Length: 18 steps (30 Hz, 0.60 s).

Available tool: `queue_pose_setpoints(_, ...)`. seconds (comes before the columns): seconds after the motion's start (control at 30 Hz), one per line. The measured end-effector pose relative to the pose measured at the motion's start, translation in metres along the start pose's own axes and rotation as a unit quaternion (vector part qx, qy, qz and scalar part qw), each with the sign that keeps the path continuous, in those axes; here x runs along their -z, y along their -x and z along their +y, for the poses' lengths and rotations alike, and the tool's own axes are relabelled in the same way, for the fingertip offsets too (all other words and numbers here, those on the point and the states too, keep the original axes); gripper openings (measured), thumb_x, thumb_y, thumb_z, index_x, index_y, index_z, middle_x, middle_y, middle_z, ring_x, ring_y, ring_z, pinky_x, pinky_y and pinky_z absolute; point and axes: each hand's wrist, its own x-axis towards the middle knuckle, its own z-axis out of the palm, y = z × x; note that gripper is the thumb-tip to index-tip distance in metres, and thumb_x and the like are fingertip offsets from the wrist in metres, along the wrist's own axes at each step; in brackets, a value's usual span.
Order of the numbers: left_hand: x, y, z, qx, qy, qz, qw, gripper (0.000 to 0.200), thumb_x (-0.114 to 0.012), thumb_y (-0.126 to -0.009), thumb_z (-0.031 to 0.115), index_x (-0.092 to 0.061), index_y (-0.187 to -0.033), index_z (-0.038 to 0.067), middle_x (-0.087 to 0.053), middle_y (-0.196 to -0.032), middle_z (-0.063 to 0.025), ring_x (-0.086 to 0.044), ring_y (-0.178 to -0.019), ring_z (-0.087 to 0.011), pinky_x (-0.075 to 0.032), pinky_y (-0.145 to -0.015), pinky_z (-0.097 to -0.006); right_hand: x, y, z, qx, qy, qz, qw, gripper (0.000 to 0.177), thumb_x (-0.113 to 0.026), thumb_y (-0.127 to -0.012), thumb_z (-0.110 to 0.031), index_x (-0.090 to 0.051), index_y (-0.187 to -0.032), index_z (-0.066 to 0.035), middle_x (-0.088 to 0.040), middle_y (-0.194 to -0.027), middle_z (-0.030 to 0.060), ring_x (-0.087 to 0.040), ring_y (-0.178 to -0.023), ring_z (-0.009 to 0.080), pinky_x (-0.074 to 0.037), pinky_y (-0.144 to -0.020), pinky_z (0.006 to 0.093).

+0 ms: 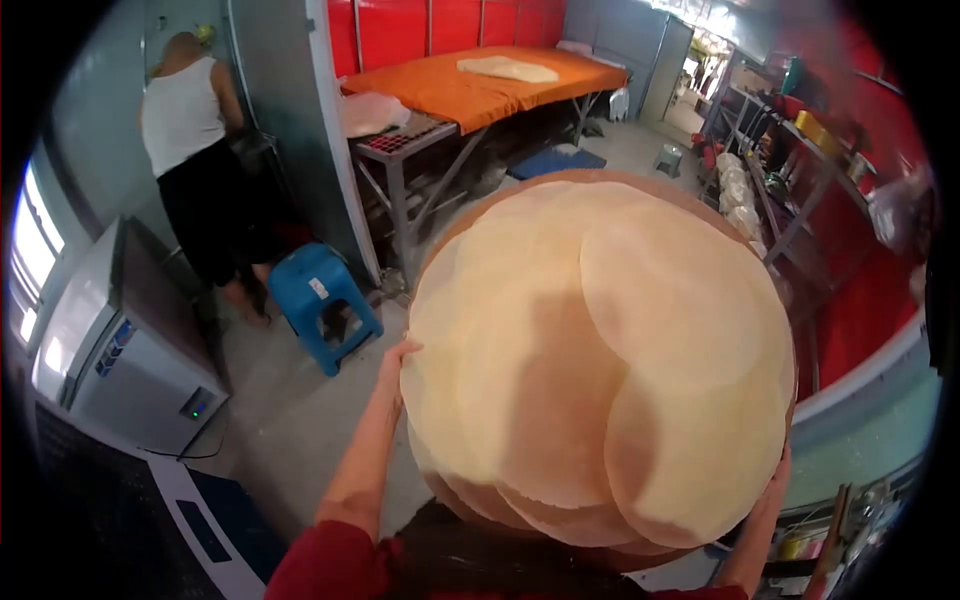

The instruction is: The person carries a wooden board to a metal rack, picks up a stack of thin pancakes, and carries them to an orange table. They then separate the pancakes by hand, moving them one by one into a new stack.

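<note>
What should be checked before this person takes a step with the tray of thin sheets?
1. Left hand grips the tray rim: ok.
2. Right hand grip: cannot tell, mostly hidden.
3. Sheets lie flat on the tray: ok.
4. Floor under the tray: cannot tell, hidden.
5. Stool out of the way: ok, off to the left.
6. Other person apart: ok, by the far wall.

Food workshop: dough sheets (508, 68) on orange table (440, 95), freezer (110, 340).

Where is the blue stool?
In the head view, the blue stool stands on the floor, left of the held tray, beside a person in a white top.
</note>
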Motion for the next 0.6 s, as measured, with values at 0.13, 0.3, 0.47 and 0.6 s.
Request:
queue_pose_setpoints(0.13, -0.041, -0.147, 0.043, -0.010, -0.012, -0.025, 1.000, 0.048, -0.049, -0.066, 0.017, -0.045, -0.109, -0.003, -0.056, -0.095, -0.0140, -0.057, -0.082, -0.0244, -0.047, -0.074, -0.0325, -0.069, -0.095, -0.007, 0.001, 0.011, 0.052, 0.999, 0.042, -0.035, -0.086, -0.039, -0.046, -0.114, -0.008, -0.053, -0.108, 0.0097, -0.054, -0.093, 0.0271, -0.045, -0.081, 0.0401)
queue_pose_setpoints(0.3, -0.086, -0.308, 0.054, 0.016, -0.008, 0.013, 1.000, 0.037, -0.048, -0.064, 0.016, -0.051, -0.095, -0.004, -0.058, -0.085, -0.0128, -0.058, -0.073, -0.0240, -0.048, -0.068, -0.0327, -0.061, -0.264, -0.037, 0.007, 0.041, 0.068, 0.997, 0.047, -0.031, -0.087, -0.041, -0.043, -0.117, -0.008, -0.049, -0.114, 0.0117, -0.050, -0.099, 0.0290, -0.042, -0.084, 0.0410)
queue_pose_setpoints(0.47, -0.149, -0.446, 0.120, -0.012, -0.022, 0.006, 1.000, 0.032, -0.048, -0.060, 0.017, -0.054, -0.085, -0.003, -0.059, -0.077, -0.0109, -0.058, -0.066, -0.0232, -0.049, -0.062, -0.0328, -0.164, -0.404, -0.042, -0.020, 0.069, 0.051, 0.996, 0.045, -0.032, -0.087, -0.040, -0.043, -0.116, -0.007, -0.050, -0.111, 0.0099, -0.051, -0.097, 0.0265, -0.043, -0.082, 0.0383)
queue_pose_setpoints(0.6, -0.157, -0.564, 0.155, -0.027, -0.037, 0.044, 0.998, 0.035, -0.048, -0.057, 0.017, -0.054, -0.086, -0.003, -0.058, -0.079, -0.0116, -0.057, -0.068, -0.0239, -0.048, -0.064, -0.0331, -0.234, -0.528, -0.029, 0.057, 0.114, 0.021, 0.992, 0.041, -0.033, -0.087, -0.037, -0.049, -0.110, -0.008, -0.055, -0.104, 0.0076, -0.055, -0.089, 0.0230, -0.046, -0.077, 0.0330)
